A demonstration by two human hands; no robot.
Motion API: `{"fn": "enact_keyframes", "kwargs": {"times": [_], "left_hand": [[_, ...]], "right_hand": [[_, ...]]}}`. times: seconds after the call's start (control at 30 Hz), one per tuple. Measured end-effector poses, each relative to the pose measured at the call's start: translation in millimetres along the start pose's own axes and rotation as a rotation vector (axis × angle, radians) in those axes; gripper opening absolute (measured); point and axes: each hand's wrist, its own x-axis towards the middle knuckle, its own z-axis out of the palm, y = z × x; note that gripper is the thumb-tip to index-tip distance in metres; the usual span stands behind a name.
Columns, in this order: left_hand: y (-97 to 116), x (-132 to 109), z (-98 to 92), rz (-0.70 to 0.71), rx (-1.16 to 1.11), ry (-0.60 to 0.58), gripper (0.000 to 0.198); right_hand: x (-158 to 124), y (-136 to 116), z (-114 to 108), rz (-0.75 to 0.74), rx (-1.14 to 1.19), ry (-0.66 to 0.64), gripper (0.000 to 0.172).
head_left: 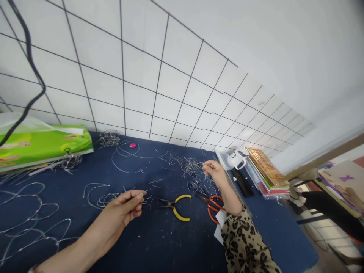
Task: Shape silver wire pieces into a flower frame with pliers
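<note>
Left grip (125, 206) pinches a short bit of wire (144, 192) in its fingertips, and right grip (216, 173) pinches thin wires (205, 166) at the edge of the wire pile (189, 165) just beside it, while yellow pliers (176, 207) lie on the blue surface (159, 242) between both grips and orange scissors (213, 206) lie close under the right one.

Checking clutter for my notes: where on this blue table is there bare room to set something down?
Bare cloth lies near the front edge, below the pliers, between the left hand and the leopard sleeve; another patch right of that sleeve, before the paper stack. Crowded: wire loops left, wire scraps centre.
</note>
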Motion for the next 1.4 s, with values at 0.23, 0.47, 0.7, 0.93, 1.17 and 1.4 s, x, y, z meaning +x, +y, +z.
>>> {"fn": "enact_keyframes", "kwargs": {"times": [0.23,0.47,0.7,0.93,1.17,1.4], "left_hand": [[1.0,-0.5,2.0,-0.005,0.008,0.008,0.027],[1.7,-0.6,1.5,-0.009,-0.003,0.0,0.026],[-2.1,2.0,-3.5,0.013,0.0,-0.011,0.026],[-3.7,3.9,-4.4,0.013,0.02,-0.011,0.027],[24.8,2.8,-11.3,0.153,0.219,0.046,0.031],[58.4,4.9,-28.5,0.193,0.672,0.027,0.028]], "right_hand": [[-3.4,-3.4,3.0,-0.014,-0.014,0.014,0.019],[-3.1,-3.4,-2.3,-0.016,-0.047,0.051,0.022],[9.6,11.1,-29.8,0.007,-0.148,0.145,0.022],[15.5,21.0,-48.5,0.018,-0.195,0.199,0.021],[5.6,18.8,-53.5,0.013,-0.175,0.221,0.022],[-4.1,11.4,-57.1,-0.02,-0.144,0.292,0.028]]}}
